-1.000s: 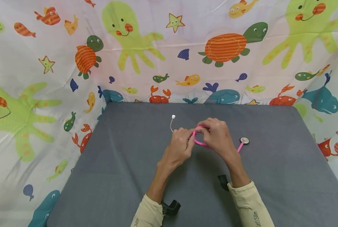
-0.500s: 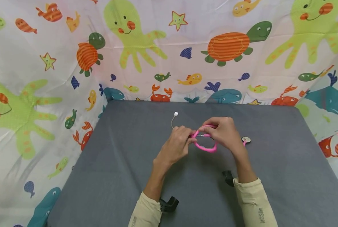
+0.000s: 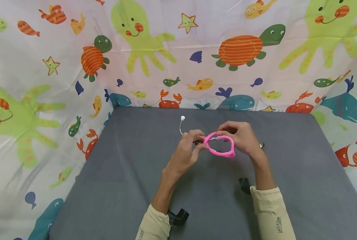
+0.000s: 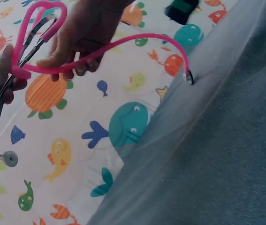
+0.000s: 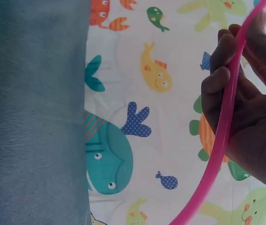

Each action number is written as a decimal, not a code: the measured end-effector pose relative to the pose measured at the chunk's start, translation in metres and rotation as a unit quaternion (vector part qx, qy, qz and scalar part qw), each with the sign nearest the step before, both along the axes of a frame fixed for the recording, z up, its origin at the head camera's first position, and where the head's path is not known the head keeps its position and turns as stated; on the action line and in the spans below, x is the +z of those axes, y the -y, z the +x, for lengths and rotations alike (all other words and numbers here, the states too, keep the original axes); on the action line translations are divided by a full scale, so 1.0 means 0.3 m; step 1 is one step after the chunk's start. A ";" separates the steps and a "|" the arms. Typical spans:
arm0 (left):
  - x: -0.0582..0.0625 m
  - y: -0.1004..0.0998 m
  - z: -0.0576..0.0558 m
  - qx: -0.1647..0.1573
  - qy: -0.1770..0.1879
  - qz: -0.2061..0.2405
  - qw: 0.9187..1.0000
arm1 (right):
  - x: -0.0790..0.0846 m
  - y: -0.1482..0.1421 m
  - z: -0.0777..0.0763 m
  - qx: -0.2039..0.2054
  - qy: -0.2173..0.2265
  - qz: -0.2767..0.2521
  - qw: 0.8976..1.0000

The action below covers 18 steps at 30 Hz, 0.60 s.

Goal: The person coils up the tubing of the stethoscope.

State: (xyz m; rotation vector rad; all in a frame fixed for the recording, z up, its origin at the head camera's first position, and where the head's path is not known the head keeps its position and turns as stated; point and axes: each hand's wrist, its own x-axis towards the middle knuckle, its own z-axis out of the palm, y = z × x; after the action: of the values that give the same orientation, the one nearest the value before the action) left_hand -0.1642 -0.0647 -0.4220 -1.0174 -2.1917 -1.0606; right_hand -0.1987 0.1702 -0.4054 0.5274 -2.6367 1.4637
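A stethoscope with pink tubing [image 3: 233, 146] and metal ear tubes is held up over the table between both hands. My left hand [image 3: 182, 151] pinches the ear tubes and the tubing where it wraps around them. One ear tube ends in a white ear tip [image 3: 182, 118] that sticks up past the left hand. The pink tubing forms a loop between the hands, and my right hand [image 3: 242, 138] grips its tubing. In the right wrist view the tube [image 5: 224, 122] runs across the right palm [image 5: 254, 122]. The chest piece [image 4: 188, 78] hangs at the tube's far end, mostly hidden by the right wrist in the head view.
A grey cloth covers the table [image 3: 130, 186]. Behind and beside it hangs a white curtain [image 3: 154, 90] printed with sea animals. Black wrist mounts [image 3: 178, 217] sit under both forearms.
My right hand has moved a little right, and the pink loop between the hands has opened wider. The chest piece has become mostly hidden behind the right wrist. The left hand stays nearly in place.
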 end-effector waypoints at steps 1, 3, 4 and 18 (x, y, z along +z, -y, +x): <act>0.005 0.000 -0.002 0.006 -0.005 0.005 1.000 | -0.004 0.004 0.007 -0.003 -0.003 -0.002 1.000; 0.015 -0.001 -0.005 0.022 -0.014 0.013 1.000 | -0.015 0.015 0.019 -0.008 -0.009 -0.002 1.000; 0.019 -0.002 -0.007 0.028 -0.016 0.018 0.999 | -0.020 0.022 0.025 -0.011 -0.010 -0.001 1.000; 0.025 -0.028 -0.041 0.142 0.017 0.070 0.987 | -0.062 0.171 0.140 0.030 -0.015 0.058 0.998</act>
State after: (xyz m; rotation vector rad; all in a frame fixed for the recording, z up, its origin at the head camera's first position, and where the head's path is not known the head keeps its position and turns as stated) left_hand -0.1765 -0.0563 -0.4144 -0.6070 -2.1730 -1.0860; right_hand -0.1566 0.1189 -0.4240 0.6386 -2.7168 1.3129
